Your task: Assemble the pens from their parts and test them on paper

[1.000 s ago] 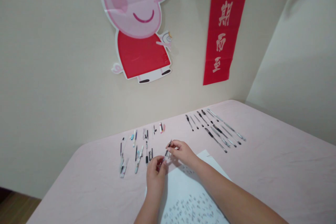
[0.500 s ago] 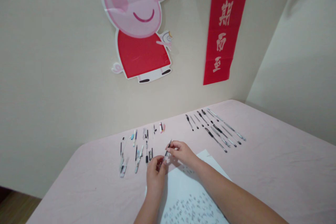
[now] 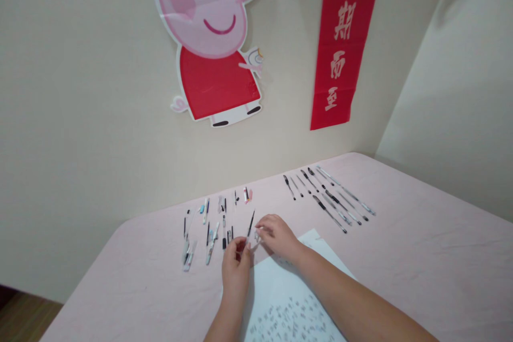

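Observation:
My left hand (image 3: 237, 259) is closed around the lower end of a slim pen refill (image 3: 251, 220), dark along its upper part and clear lower down, tilted with its top up and to the right. Just to its right, my right hand (image 3: 276, 235) pinches a small clear plastic piece (image 3: 257, 235), whose exact kind is too small to make out. Both hands are over the top edge of a white sheet of paper (image 3: 268, 283) covered with handwritten marks.
Disassembled pen parts (image 3: 211, 243) lie in loose groups left of my hands. Several whole pens (image 3: 329, 208) are lined up at the back right. All rest on a pink cloth-covered table (image 3: 132, 283) against the wall (image 3: 100, 117).
The refill was between both hands; now my right hand's fingers are off its upper part, and it stands from my left hand, shifted slightly left.

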The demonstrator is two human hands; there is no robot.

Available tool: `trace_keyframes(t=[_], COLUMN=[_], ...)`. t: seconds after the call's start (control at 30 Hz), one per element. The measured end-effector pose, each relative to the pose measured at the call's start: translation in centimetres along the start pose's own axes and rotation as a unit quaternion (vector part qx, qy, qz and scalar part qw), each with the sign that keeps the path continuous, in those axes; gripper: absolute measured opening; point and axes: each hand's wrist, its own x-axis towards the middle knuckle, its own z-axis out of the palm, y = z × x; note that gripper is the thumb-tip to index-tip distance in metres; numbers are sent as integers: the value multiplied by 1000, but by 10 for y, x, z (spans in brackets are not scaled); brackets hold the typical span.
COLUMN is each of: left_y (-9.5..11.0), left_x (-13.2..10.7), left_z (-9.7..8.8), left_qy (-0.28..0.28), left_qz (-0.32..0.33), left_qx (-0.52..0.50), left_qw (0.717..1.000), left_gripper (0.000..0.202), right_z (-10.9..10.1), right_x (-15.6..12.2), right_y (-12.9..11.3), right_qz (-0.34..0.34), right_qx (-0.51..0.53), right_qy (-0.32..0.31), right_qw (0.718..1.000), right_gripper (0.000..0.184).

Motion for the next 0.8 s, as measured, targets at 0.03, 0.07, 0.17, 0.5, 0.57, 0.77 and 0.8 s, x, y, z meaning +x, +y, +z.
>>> trace_keyframes(t=[0.03,0.07,0.17,0.5,0.57,0.77,0.8], left_y=[1,1,4,6,5,1,0], left_x=[0,0,-1,-1,-1,-1,-1], left_z=[0,0,0,0,0,0,0], left_qy=[0,-1,-3,-8,-10,-16,-16], left_qz=[1,1,-3,-7,-8,-11,-10], left_qx=[-1,-1,-3,-14,-12,-8,-9], left_qw=[1000,1000,1000,1000,1000,1000,1000], left_gripper=[27,27,28,30,29,29,29], right_z=[1,3,9,23,23,20,20], right_x=[-2,-3,-7,-5,-4,-5,-5], right_y=[-1,-3,-6,1,2,2,1], right_qz=[-20,-34,-47,-55,-53,-73,-75], right_qx=[-46,-80,-147,-203,-197,-141,-129], right_qy=[-2,-8,-28,3,5,26,33], right_qw=[999,996,988,978,979,987,988], right_gripper=[12,14,20,10,10,15,16])
